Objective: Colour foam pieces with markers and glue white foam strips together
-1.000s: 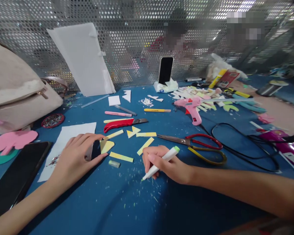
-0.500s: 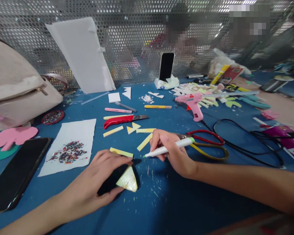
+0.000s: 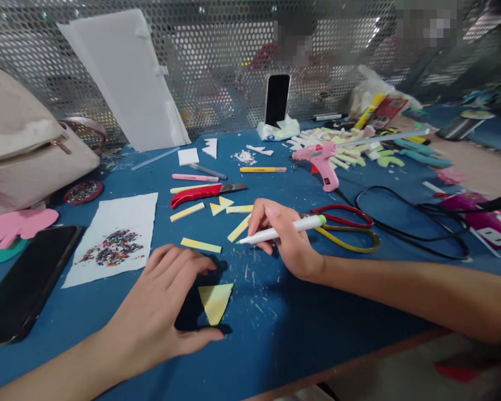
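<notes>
My left hand (image 3: 167, 309) rests on the blue table (image 3: 275, 334) with fingers spread around a yellow foam triangle (image 3: 215, 301); thumb and fingertips lie beside its edges. My right hand (image 3: 284, 236) grips a white marker with a green end (image 3: 281, 231), tip pointing left just above the table, a little beyond the triangle. Several yellow foam strips (image 3: 200, 245) lie between the two hands and further back.
Red-handled scissors (image 3: 342, 225) and a black cord (image 3: 401, 223) lie right of my right hand. A red utility knife (image 3: 202, 193), pink glue gun (image 3: 322, 167), white paper with glitter (image 3: 114, 239), dark phone (image 3: 23, 281), beige bag (image 3: 29, 150) and mesh wall (image 3: 217, 50) surround the area.
My left hand brought the yellow triangle from beside the white paper toward me and laid it flat. My right hand raised the marker and moved it slightly away.
</notes>
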Available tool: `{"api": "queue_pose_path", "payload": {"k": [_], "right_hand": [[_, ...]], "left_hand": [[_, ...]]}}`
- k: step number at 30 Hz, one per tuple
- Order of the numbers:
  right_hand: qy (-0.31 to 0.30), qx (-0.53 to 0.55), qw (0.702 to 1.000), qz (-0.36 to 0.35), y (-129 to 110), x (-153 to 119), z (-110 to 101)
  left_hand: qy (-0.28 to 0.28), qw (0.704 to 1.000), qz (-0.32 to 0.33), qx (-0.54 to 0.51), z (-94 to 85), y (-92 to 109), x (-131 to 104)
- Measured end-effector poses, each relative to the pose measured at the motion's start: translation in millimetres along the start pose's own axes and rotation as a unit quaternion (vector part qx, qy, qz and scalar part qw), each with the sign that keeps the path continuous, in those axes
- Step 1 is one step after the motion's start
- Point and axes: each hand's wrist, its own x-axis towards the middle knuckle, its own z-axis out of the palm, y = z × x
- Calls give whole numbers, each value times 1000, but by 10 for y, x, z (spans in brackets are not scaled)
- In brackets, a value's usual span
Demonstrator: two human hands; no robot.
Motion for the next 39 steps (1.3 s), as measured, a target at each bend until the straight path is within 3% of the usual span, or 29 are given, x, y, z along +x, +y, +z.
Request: {"api": "queue_pose_path", "payload": {"k": [3, 8, 10, 14, 20, 25, 33, 39], "right_hand": [[-56, -15, 998, 6, -31, -19, 15], [-228, -64, 969, 75, -109, -107, 102], [-254, -105, 957, 92, -120, -125, 134], [-247, -133, 953, 115, -115, -91, 138], [-303, -141, 931, 145, -132, -15, 120], [-307, -155, 931, 124, -91, -22, 139], [-303, -186, 932, 78, -58, -28, 151], [-255, -227, 939, 45, -78, -44, 135]], "left_hand": [[6, 998, -40, 49, 55, 10, -64], [-18, 999, -30, 13, 53, 2, -78], [-19, 999, -34, 0, 42, 0, -68], [-31, 998, -48, -29, 41, -15, -58], [-25, 995, -62, -80, 73, -81, -58], [-42, 990, -101, -87, 49, -63, -25], [-42, 991, -96, -86, 46, -62, -21], [-52, 989, -104, -94, 49, -62, -32]]}}
